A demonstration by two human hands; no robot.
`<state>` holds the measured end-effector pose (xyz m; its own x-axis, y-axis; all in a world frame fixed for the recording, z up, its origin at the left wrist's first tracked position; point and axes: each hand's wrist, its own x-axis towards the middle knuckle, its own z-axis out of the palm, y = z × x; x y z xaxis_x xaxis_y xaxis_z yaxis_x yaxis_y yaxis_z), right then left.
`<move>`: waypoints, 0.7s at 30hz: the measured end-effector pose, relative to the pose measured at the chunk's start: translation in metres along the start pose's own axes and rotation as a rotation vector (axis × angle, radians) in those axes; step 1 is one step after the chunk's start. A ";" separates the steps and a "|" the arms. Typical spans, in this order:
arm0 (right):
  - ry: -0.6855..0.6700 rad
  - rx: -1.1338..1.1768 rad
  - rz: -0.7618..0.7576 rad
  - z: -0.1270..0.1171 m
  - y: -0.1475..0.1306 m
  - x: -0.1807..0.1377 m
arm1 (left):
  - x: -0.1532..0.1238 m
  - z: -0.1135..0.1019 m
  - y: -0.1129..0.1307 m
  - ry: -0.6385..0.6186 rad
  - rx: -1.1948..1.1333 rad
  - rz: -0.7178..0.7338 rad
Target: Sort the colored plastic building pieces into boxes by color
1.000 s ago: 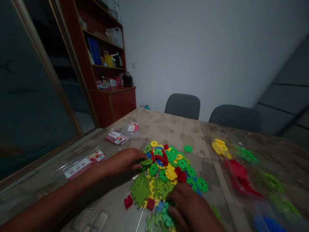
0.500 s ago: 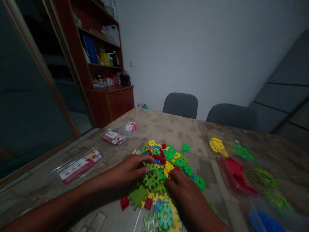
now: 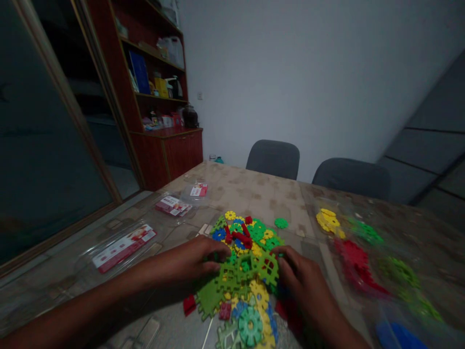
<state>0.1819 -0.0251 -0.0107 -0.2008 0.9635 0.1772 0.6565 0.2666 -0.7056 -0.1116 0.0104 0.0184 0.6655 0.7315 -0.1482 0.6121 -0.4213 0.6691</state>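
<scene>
A heap of plastic building pieces lies between my two hands. On its left side my left hand (image 3: 207, 257) is curved, thumb and fingers apart, beside several green square window pieces (image 3: 228, 276). My right hand (image 3: 301, 271) bends in from the right, fingertips against the edge of another green window piece (image 3: 269, 266); its palm side is hidden. Toward me lie a solid green plate (image 3: 209, 296), a dark red block (image 3: 225, 311) and a teal notched disc (image 3: 250, 325). Red bar pieces (image 3: 242, 238) and green notched discs (image 3: 257, 229) top the far part.
Clear plastic boxes with red-and-white labels (image 3: 125, 247) rest at the left. Along the right stand clear boxes holding sorted yellow discs (image 3: 327, 220), red pieces (image 3: 356, 259) and blue pieces (image 3: 397, 334). Two grey chairs (image 3: 273, 157) are behind the table.
My right hand has moved right, from over the heap to its edge. Green window pieces now lie across the middle, where it was. My left hand has shifted only slightly.
</scene>
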 end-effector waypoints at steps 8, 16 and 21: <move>-0.007 0.016 -0.026 -0.015 -0.005 0.010 | -0.002 -0.002 -0.003 0.013 0.025 0.012; -0.095 -0.045 -0.134 0.021 -0.016 0.017 | -0.008 0.003 0.000 -0.049 0.190 -0.075; -0.250 -0.171 -0.165 0.017 -0.026 0.007 | -0.007 0.013 -0.004 -0.041 0.210 -0.068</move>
<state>0.1515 -0.0258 -0.0028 -0.4720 0.8769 0.0909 0.7088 0.4388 -0.5524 -0.1135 -0.0002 0.0077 0.6335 0.7417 -0.2203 0.7293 -0.4772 0.4904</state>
